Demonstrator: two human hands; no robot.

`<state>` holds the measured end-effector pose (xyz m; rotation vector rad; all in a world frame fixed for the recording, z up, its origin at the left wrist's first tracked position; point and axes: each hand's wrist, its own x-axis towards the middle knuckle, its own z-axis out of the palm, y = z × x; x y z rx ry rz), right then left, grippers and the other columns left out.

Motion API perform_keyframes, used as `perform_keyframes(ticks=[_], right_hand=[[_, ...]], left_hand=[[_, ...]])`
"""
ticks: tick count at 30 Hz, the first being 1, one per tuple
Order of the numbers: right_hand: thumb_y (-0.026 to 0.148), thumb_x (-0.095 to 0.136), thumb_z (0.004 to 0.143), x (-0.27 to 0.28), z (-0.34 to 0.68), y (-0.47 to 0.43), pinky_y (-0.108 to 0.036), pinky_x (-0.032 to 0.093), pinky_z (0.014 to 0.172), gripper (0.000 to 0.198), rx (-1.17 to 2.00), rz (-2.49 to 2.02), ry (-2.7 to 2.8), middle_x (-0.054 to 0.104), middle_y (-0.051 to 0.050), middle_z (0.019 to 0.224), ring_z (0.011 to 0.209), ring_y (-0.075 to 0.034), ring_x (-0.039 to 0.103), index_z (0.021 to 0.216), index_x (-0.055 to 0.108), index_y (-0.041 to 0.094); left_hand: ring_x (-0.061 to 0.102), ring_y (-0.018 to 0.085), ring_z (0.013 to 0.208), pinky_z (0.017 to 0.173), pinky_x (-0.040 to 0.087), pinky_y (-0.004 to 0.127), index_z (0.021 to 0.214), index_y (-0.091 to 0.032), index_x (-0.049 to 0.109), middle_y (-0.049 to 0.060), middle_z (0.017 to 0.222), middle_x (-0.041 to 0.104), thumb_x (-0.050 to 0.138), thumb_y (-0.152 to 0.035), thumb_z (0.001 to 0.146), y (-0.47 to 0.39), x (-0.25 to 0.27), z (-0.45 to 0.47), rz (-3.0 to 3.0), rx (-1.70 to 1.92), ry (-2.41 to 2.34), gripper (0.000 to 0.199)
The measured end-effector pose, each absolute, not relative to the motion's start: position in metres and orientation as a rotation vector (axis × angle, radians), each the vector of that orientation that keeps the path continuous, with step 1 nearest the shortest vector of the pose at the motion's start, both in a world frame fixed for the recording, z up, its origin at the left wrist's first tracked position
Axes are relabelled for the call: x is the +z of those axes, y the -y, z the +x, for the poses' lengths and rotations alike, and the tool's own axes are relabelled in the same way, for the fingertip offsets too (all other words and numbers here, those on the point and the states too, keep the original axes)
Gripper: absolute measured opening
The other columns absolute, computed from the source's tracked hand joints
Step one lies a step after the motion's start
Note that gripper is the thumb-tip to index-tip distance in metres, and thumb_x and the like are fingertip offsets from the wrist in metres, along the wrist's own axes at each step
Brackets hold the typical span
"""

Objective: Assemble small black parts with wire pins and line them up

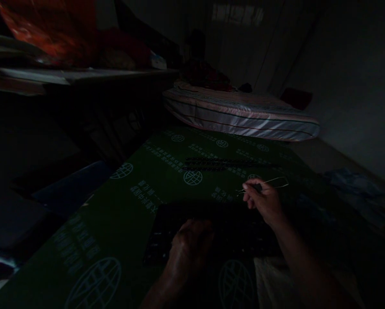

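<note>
A black keyboard (240, 234) lies on a green printed board, most of its detail lost in the dark. My left hand (190, 242) is curled over the left half of the keyboard and grips it, its fingertips sunk in shadow. Above the keyboard's right end, my right hand (261, 197) pinches a thin wire keycap puller (280, 182). A bent wire loop sticks out to the right of that hand, and short hooked ends show to the left. Beyond the keyboard, several dark strips (218, 163) lie in rows.
The green board (118, 210) carries white globe prints and lettering. Cloth (272, 279) lies at the front right. A striped mattress (237, 113) stands behind. At the left are a cluttered table (73, 75) with an orange bag (57, 30) and a blue surface (66, 184).
</note>
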<state>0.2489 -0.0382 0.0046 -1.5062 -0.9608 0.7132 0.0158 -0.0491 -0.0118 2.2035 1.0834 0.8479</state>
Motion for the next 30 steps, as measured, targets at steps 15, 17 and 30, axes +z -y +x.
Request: perform_keyframes(ticks=[15,17,30], right_hand=[[0.041,0.071,0.062,0.010,0.223,0.084,-0.020,0.036,0.036,0.029,0.829,-1.521,0.998,0.058,0.001,0.048,0.035,-0.008,0.045,0.072,0.063,0.015],[0.042,0.070,0.063,0.012,0.218,0.085,-0.020,0.034,0.035,0.029,0.827,-1.542,1.020,0.056,0.002,0.045,0.034,-0.008,0.043,0.071,0.062,0.015],[0.041,0.056,0.072,0.015,0.191,0.069,-0.018,0.029,0.036,0.027,0.746,-1.770,1.403,0.052,0.003,0.044,0.036,-0.007,0.039,0.064,0.063,0.016]], left_hand=[[0.065,0.019,0.084,0.079,0.051,0.031,0.087,-0.018,0.065,0.005,0.090,0.070,0.055,-0.022,0.076,0.047,-0.013,0.019,1.643,1.104,-1.149,0.015],[0.065,0.019,0.084,0.080,0.050,0.032,0.090,-0.017,0.063,0.005,0.087,0.071,0.057,-0.021,0.074,0.045,-0.012,0.019,1.439,1.174,-1.124,0.018],[0.066,0.019,0.083,0.079,0.049,0.030,0.087,-0.014,0.063,0.006,0.084,0.073,0.066,-0.020,0.066,0.044,0.000,0.019,1.006,1.182,-1.105,0.022]])
